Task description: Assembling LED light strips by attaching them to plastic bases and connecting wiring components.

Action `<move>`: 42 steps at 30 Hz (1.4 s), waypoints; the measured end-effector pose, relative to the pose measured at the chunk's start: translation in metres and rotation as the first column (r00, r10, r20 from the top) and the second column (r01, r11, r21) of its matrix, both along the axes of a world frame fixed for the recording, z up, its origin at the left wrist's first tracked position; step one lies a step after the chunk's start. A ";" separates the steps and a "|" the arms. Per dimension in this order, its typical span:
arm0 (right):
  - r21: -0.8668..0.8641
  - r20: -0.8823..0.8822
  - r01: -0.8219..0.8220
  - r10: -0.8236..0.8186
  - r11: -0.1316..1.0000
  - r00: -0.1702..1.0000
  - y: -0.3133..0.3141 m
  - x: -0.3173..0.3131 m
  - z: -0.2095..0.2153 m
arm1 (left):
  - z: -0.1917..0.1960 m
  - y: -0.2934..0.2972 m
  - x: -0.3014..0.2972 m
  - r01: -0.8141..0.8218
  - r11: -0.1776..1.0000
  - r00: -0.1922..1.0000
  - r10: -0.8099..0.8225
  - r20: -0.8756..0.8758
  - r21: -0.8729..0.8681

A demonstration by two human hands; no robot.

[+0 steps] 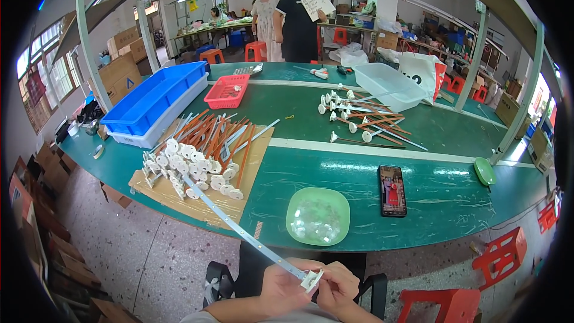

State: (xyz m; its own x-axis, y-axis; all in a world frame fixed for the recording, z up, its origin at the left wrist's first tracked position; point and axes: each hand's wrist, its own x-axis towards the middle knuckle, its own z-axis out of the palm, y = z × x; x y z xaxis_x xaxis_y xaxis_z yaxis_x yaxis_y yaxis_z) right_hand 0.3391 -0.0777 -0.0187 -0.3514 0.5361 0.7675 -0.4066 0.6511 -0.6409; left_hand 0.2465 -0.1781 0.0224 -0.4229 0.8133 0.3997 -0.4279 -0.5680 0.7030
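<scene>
A pale LED strip runs from the near edge of the cardboard down to my lap, with a white plastic fitting at its near end. My left hand is closed around that end, just behind the fitting. At the fitting's right side, my right hand pinches its edge; the fingertips are partly hidden. Straight ahead on the green table sits a light green bowl with small clear pieces inside. A pile of brown and pale strips with round white ends lies on a cardboard sheet to the left.
Blue tray and red basket stand behind the pile. More white-ended strips lie at the far right, beside a clear bin. A phone lies right of the bowl. Two people stand beyond the table, one holding a written sheet.
</scene>
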 end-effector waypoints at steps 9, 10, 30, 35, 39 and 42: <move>-0.095 -0.046 0.037 -0.041 0.995 0.998 -0.003 -0.002 -0.008 | -0.004 -0.005 0.003 -0.114 0.993 0.979 0.116 -0.166 0.024; -0.066 -0.018 0.041 -0.042 0.997 0.999 0.000 0.000 -0.004 | -0.005 -0.002 -0.001 -0.132 0.986 0.957 0.154 -0.245 0.106; 0.230 0.113 0.032 -0.059 0.973 0.992 0.006 0.013 0.035 | -0.048 0.002 -0.008 -0.134 0.991 0.929 0.125 -0.349 -0.004; 0.213 0.160 0.014 -0.049 0.977 0.986 0.001 0.009 0.028 | -0.063 -0.004 -0.010 -0.194 0.979 0.946 0.171 -0.276 -0.057; 0.063 0.190 -0.083 0.070 0.995 0.979 0.000 0.010 0.022 | -0.070 -0.008 -0.014 -0.107 0.987 0.988 0.092 -0.121 -0.117; 0.094 0.205 -0.210 0.187 0.973 0.961 0.001 0.011 0.020 | -0.066 -0.020 -0.015 -0.052 0.991 0.998 0.049 -0.032 -0.121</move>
State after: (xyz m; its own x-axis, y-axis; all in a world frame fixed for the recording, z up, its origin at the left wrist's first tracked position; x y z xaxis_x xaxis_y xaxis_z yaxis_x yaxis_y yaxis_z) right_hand 0.3504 -0.0771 0.0014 -0.5898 0.3533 0.7261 -0.4105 0.6432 -0.6464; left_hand 0.2317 -0.1985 -0.0433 -0.4543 0.8347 0.3112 -0.3798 -0.4975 0.7799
